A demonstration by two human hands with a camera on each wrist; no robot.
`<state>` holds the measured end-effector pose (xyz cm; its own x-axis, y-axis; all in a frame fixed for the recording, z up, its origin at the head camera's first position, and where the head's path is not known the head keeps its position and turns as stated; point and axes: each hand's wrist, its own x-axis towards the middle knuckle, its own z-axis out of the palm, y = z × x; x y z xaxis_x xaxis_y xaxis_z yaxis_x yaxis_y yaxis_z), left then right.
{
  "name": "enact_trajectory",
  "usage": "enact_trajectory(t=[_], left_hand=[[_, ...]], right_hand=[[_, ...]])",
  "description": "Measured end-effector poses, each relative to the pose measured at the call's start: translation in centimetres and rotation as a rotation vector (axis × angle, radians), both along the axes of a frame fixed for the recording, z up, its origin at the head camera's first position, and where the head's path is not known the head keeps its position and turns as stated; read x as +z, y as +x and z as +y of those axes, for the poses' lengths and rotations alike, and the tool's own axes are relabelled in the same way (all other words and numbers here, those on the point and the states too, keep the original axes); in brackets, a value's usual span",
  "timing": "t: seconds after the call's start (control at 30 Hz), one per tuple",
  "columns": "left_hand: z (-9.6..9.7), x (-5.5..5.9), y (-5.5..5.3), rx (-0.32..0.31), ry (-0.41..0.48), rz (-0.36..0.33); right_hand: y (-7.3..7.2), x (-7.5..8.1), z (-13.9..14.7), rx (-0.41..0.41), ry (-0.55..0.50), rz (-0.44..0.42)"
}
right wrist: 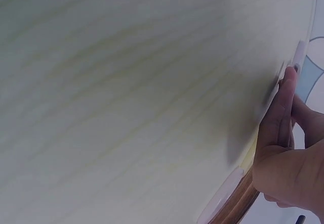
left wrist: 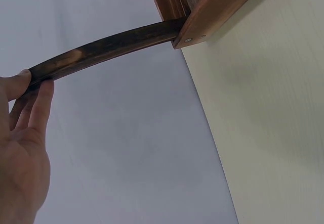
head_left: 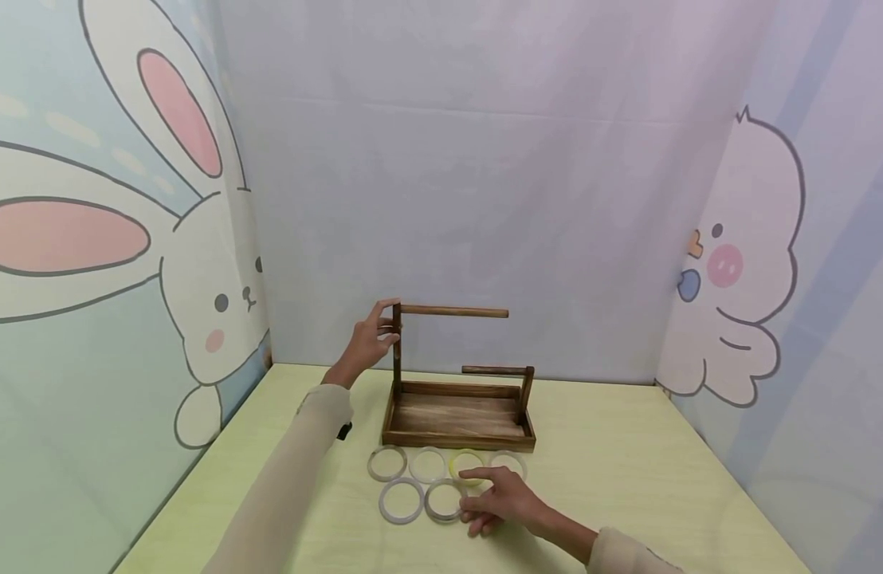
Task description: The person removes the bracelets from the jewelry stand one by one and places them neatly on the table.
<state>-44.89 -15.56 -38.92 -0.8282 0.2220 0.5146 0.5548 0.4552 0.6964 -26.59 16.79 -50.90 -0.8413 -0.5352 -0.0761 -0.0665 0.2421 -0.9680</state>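
Observation:
A dark brown wooden stand [head_left: 452, 442] has a shallow tray base, a tall post with a long bar, and a short post with a lower bar. My left hand [head_left: 370, 344] grips the tall post [left wrist: 116, 43] near its top, thumb on one side and fingers on the other. In front of the tray lie several bangles in two rows. My right hand [head_left: 509, 501] is low over their right side, its curled fingertips pinching the right edge of a grey bangle [head_left: 432, 513]. Its hand partly covers a yellow bangle [head_left: 456, 457] behind. In the right wrist view the fingertips [right wrist: 289, 75] come together close above the table.
A grey-violet bangle [head_left: 382, 510] lies left of the grey one. The back row holds a brownish bangle [head_left: 370, 466], a clear bangle [head_left: 414, 462] and a pale bangle [head_left: 520, 461]. The light table [head_left: 592, 446] meets a fabric backdrop [head_left: 556, 239] behind the stand.

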Motion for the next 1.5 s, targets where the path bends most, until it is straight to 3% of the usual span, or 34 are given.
enact_trajectory(t=[0.5, 0.87, 1.2, 1.3, 1.37, 1.5], left_hand=[[0.1, 0.1, 0.1, 0.007, -0.002, -0.018], [0.1, -0.2, 0.0, -0.002, -0.007, 0.016], [-0.1, -0.3, -0.2, -0.004, -0.004, 0.044], [-0.2, -0.3, -0.1, -0.01, -0.001, 0.034], [-0.3, -0.3, -0.1, -0.015, -0.008, 0.026], [-1.2, -0.2, 0.2, -0.009, -0.041, -0.006]], right_hand=[[0.6, 0.0, 0.1, -0.036, 0.009, 0.019], [0.5, 0.0, 0.1, -0.037, 0.004, 0.032], [-1.1, 1.3, 1.8, -0.098, 0.032, 0.105], [-2.0, 2.6, 3.2, -0.129, 0.038, 0.157], [-2.9, 3.7, 4.3, -0.155, 0.069, 0.24], [-5.1, 6.6, 6.9, -0.249, 0.238, 0.546]])
